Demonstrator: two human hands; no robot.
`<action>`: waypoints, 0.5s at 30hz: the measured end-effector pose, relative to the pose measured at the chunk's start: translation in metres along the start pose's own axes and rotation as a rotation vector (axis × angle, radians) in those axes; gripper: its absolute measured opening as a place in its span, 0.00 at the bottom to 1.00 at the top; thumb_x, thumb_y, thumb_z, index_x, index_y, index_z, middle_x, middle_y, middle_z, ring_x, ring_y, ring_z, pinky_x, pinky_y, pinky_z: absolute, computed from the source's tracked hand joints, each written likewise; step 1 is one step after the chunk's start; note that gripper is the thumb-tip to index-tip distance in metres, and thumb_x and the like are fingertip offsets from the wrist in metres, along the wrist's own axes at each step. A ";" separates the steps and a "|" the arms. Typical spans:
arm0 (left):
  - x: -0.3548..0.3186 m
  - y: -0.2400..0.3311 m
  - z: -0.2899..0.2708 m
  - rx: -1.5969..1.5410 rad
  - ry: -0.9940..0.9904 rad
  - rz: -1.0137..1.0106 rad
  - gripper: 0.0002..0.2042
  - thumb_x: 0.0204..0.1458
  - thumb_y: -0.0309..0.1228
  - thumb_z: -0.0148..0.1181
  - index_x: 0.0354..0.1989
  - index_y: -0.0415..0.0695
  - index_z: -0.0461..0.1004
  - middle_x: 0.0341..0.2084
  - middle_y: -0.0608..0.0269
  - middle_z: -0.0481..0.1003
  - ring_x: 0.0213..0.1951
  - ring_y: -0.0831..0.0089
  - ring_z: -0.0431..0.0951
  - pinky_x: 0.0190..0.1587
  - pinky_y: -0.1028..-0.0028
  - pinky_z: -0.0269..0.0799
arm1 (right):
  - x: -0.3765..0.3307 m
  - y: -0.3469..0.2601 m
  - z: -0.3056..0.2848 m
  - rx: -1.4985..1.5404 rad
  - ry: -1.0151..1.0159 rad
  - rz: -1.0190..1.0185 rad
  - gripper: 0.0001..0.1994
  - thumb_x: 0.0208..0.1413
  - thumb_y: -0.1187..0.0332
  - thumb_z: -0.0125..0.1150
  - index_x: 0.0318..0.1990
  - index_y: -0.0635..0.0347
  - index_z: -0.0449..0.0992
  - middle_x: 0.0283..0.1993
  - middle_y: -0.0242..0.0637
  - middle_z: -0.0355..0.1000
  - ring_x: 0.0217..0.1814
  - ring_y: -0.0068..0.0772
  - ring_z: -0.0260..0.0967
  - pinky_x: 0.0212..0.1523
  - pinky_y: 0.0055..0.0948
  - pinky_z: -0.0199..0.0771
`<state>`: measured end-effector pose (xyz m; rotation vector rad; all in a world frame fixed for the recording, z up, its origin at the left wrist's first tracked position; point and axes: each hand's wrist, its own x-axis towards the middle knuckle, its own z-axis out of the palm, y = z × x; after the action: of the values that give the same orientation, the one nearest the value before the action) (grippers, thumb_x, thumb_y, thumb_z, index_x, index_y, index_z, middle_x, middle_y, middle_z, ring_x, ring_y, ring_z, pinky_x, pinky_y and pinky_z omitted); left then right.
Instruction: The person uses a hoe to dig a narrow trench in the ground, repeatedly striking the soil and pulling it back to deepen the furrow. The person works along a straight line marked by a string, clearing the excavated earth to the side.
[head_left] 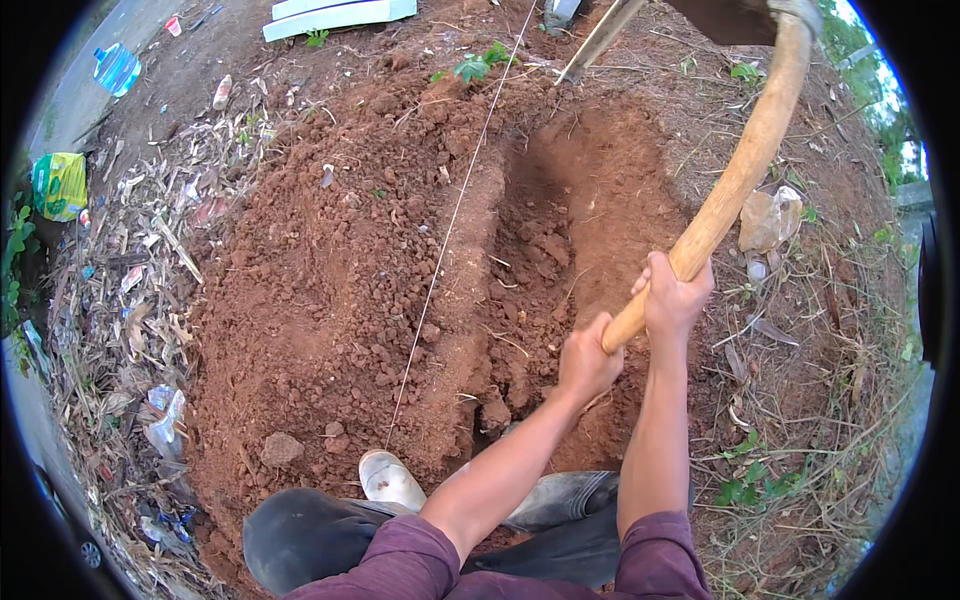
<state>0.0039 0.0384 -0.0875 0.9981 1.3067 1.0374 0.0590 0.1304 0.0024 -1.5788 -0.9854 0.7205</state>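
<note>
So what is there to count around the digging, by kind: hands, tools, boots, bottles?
Hands on the handle: 2, left hand, right hand
Wooden handle: 1
White boot: 1
Blue plastic bottle: 1
String line: 1
Total: 6

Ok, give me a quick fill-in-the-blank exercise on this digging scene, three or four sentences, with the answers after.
1. Both hands, the left hand and the right hand, grip a long ____ handle.
2. A thin white string runs taut across the heap of reddish ____.
3. The trench lies to the ____ of that string.
4. A blue plastic ____ lies at the upper left edge of the view.

Missing words: wooden; soil; right; bottle
</note>
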 end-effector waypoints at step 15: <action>-0.162 -0.077 0.046 -0.018 0.077 -0.442 0.17 0.52 0.37 0.65 0.49 0.43 0.78 0.35 0.36 0.81 0.42 0.37 0.82 0.46 0.47 0.77 | -0.096 0.130 -0.062 -0.492 -0.275 0.264 0.14 0.50 0.75 0.63 0.44 0.65 0.69 0.24 0.34 0.69 0.16 0.28 0.69 0.16 0.31 0.72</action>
<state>0.0529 -0.1374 -0.1201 0.6183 1.4941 0.7497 0.0954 0.0078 -0.1139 -2.1045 -1.2340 0.9453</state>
